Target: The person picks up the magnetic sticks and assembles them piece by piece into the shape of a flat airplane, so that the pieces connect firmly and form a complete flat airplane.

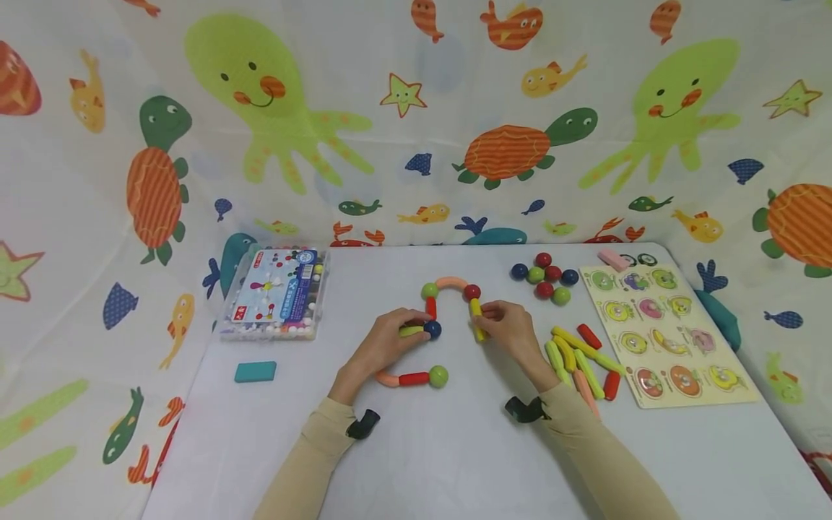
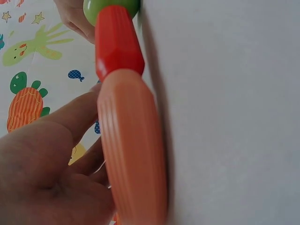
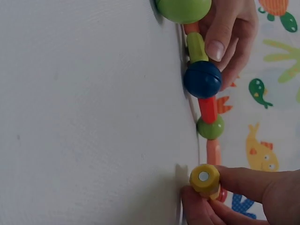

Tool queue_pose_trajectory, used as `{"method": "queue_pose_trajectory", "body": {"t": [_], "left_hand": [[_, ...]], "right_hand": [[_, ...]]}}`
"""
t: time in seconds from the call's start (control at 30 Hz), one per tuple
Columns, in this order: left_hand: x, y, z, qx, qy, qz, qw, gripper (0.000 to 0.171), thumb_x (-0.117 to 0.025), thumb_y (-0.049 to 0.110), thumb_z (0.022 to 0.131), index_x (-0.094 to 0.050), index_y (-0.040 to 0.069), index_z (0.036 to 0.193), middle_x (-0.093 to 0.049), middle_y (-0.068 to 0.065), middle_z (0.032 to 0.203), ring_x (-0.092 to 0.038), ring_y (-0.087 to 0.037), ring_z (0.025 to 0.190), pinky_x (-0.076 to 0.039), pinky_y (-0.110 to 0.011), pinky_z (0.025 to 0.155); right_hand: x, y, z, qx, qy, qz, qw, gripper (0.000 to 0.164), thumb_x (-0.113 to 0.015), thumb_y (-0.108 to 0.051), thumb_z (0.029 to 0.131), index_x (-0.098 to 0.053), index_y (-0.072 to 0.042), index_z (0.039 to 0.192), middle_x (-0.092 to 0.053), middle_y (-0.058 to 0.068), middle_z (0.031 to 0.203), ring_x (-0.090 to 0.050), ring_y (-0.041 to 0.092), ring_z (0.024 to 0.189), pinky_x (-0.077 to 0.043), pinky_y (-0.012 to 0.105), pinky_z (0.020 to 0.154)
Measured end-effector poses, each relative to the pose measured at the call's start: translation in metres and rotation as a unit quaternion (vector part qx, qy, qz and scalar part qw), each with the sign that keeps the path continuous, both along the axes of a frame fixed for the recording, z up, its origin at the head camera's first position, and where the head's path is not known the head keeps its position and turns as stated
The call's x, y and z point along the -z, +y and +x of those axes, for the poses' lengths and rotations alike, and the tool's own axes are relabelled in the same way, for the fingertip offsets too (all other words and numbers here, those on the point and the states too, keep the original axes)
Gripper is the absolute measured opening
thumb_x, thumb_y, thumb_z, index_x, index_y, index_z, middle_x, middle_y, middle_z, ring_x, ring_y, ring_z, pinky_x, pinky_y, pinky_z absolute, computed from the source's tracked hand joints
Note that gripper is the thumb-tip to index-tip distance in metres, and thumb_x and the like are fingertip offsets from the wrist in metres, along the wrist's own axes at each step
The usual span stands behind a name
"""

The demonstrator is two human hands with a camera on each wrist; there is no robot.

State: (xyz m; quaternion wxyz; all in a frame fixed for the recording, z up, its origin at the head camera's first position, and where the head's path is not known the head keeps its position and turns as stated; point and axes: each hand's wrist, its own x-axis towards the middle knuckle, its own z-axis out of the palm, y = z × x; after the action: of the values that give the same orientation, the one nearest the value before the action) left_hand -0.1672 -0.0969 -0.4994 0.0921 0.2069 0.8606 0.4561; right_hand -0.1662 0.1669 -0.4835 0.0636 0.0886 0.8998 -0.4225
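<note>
My right hand (image 1: 513, 328) pinches a yellow magnetic rod (image 1: 476, 310) between thumb and fingers. A round magnet shows in the near end of that rod in the right wrist view; its far end meets a red ball (image 1: 471, 292). From there a curved peach rod (image 1: 451, 282) arches left to a green ball (image 1: 430, 290), and a red rod (image 1: 431, 309) runs down to a blue ball (image 1: 432, 330). My left hand (image 1: 383, 341) grips the yellow-green rod (image 3: 197, 47) beside the blue ball. Nearer me, a curved peach rod (image 2: 133, 150) joins a red rod (image 2: 119, 42) and a green ball (image 1: 438, 376).
Loose balls (image 1: 552, 273) cluster at the back right, with several loose rods (image 1: 587, 361) right of my right hand. Beyond lies a wooden fruit board (image 1: 718, 347) with a pink block (image 1: 613, 259). A plastic case (image 1: 269, 336) and a teal block (image 1: 256, 372) lie left.
</note>
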Motion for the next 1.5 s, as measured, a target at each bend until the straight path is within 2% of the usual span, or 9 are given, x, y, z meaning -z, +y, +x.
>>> {"method": "queue_pose_trajectory", "body": {"t": [0.23, 0.7, 0.93, 1.17, 1.27, 1.37, 1.5], "left_hand": [[-0.002, 0.001, -0.003, 0.010, 0.000, -0.001, 0.9999, 0.034, -0.076, 0.020, 0.092, -0.071, 0.018, 0.126, -0.071, 0.000, 0.122, -0.064, -0.017, 0.114, -0.052, -0.038, 0.104], [0.000, 0.002, -0.003, 0.019, 0.001, 0.003, 0.9998, 0.034, -0.076, 0.020, 0.092, -0.071, 0.018, 0.126, -0.071, 0.000, 0.123, -0.065, -0.017, 0.115, -0.052, -0.038, 0.104], [0.000, 0.000, -0.002, 0.014, -0.002, 0.004, 0.9999, 0.034, -0.076, 0.020, 0.093, -0.071, 0.018, 0.126, -0.071, 0.001, 0.123, -0.064, -0.017, 0.116, -0.052, -0.038, 0.104], [0.001, -0.001, -0.002, 0.006, -0.001, 0.002, 1.0000, 0.034, -0.077, 0.019, 0.092, -0.072, 0.019, 0.126, -0.071, 0.001, 0.123, -0.064, -0.017, 0.116, -0.051, -0.039, 0.104], [0.002, -0.001, -0.002, 0.007, 0.000, 0.004, 1.0000, 0.035, -0.077, 0.018, 0.092, -0.072, 0.019, 0.126, -0.071, 0.001, 0.123, -0.064, -0.017, 0.117, -0.051, -0.039, 0.105], [0.002, -0.001, -0.002, 0.010, -0.001, 0.007, 0.9999, 0.035, -0.077, 0.018, 0.091, -0.071, 0.019, 0.126, -0.071, 0.001, 0.124, -0.064, -0.017, 0.117, -0.051, -0.039, 0.104], [0.002, -0.001, -0.001, 0.010, -0.001, 0.006, 0.9999, 0.035, -0.077, 0.018, 0.091, -0.072, 0.019, 0.126, -0.071, 0.001, 0.123, -0.064, -0.017, 0.116, -0.052, -0.039, 0.104]], "right_hand": [[0.002, -0.003, -0.002, 0.017, -0.004, -0.016, 1.000, 0.037, -0.076, -0.027, 0.092, -0.070, -0.005, 0.121, -0.072, 0.014, 0.107, -0.066, 0.023, 0.090, -0.058, 0.025, 0.075], [0.004, -0.006, -0.005, 0.025, 0.016, -0.002, 1.000, 0.038, -0.075, -0.027, 0.093, -0.068, -0.005, 0.123, -0.072, 0.013, 0.109, -0.065, 0.025, 0.096, -0.058, 0.028, 0.077], [0.007, -0.009, -0.007, 0.017, 0.027, 0.010, 0.999, 0.038, -0.075, -0.025, 0.093, -0.067, -0.004, 0.123, -0.071, 0.013, 0.109, -0.065, 0.025, 0.096, -0.058, 0.029, 0.077], [0.004, -0.006, -0.007, 0.009, 0.034, 0.013, 0.999, 0.039, -0.075, -0.029, 0.093, -0.068, -0.005, 0.123, -0.071, 0.011, 0.107, -0.064, 0.025, 0.096, -0.058, 0.034, 0.083], [-0.001, 0.003, -0.008, 0.016, 0.056, 0.011, 0.998, 0.039, -0.074, -0.030, 0.094, -0.068, -0.006, 0.124, -0.072, 0.011, 0.108, -0.065, 0.026, 0.098, -0.057, 0.036, 0.084], [-0.008, 0.017, -0.011, 0.044, 0.098, -0.004, 0.994, 0.038, -0.071, -0.030, 0.096, -0.066, -0.007, 0.127, -0.072, 0.010, 0.113, -0.066, 0.026, 0.103, -0.057, 0.039, 0.090], [-0.018, 0.044, -0.016, 0.093, 0.173, -0.032, 0.980, 0.037, -0.070, -0.024, 0.097, -0.064, -0.008, 0.130, -0.070, 0.010, 0.122, -0.065, 0.026, 0.110, -0.054, 0.042, 0.098]]}}
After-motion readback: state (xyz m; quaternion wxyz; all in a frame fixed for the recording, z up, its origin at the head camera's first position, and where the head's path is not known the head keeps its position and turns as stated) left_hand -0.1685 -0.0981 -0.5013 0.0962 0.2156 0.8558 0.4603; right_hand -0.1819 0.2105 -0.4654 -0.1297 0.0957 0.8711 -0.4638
